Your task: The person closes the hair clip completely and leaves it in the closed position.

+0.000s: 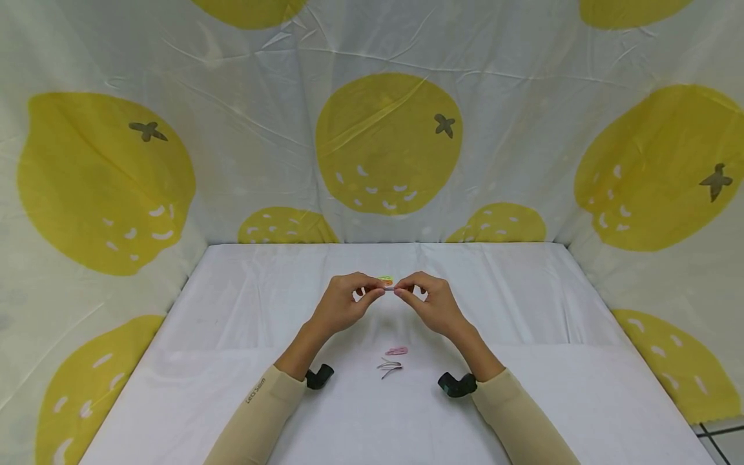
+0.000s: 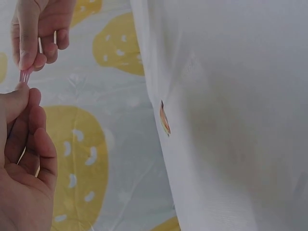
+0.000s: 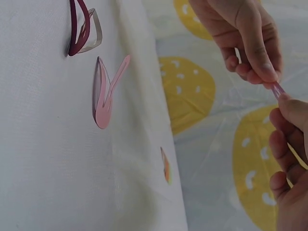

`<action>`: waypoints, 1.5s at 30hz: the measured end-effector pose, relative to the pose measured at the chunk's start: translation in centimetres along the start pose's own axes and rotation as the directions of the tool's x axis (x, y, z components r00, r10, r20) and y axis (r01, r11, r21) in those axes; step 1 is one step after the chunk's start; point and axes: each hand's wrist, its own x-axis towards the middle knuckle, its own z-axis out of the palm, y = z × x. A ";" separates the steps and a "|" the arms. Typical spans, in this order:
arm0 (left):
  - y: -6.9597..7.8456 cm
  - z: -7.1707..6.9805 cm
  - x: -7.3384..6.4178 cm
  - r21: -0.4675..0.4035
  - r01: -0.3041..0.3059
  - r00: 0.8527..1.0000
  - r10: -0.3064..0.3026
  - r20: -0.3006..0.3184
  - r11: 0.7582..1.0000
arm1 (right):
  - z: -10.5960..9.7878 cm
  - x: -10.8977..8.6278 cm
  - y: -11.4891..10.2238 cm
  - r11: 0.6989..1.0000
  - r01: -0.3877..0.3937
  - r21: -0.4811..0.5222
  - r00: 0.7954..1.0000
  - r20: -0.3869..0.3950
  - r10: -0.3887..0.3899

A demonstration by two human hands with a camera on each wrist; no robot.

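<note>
Between both hands, raised above the table, is a small pale pink snap hair clip (image 2: 25, 75). My left hand (image 1: 341, 303) pinches one end of it between thumb and index finger. The other end is pinched the same way by my right hand (image 1: 433, 303). Fingertips cover most of this clip, so only a short striped middle part shows. On the table nearer to me, a pink snap clip (image 3: 103, 110) lies with its two parts sprung apart. Beside it are a dark red clip (image 3: 73, 45) and a beige-grey clip (image 3: 99, 36).
Bright orange and yellow-green clips (image 1: 386, 280) lie beyond the hands toward the table's back. A white cloth covers the table (image 1: 244, 381). Lemon-print curtains (image 1: 244, 142) enclose the back and sides. Black wrist devices (image 1: 457, 385) sit on both wrists.
</note>
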 end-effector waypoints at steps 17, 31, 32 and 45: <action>0.1 -0.2 0.1 -0.036 0.010 0.999 -0.009 0.031 0.999 | 0.0 0.1 0.1 0.995 -0.017 0.103 0.999 0.038 0.013; 0.1 -0.3 0.0 -0.050 0.032 0.998 -0.029 0.054 0.998 | -0.1 0.1 -0.5 0.993 -0.056 0.104 0.996 0.068 0.049; 0.1 -0.3 0.0 -0.047 0.033 0.998 -0.031 0.055 0.998 | -0.1 0.1 -0.9 0.994 -0.053 0.097 0.997 0.065 0.047; -0.6 0.2 0.0 -0.006 0.055 0.998 -0.055 0.036 0.998 | 0.5 0.1 1.1 0.995 -0.062 0.081 0.997 0.047 0.058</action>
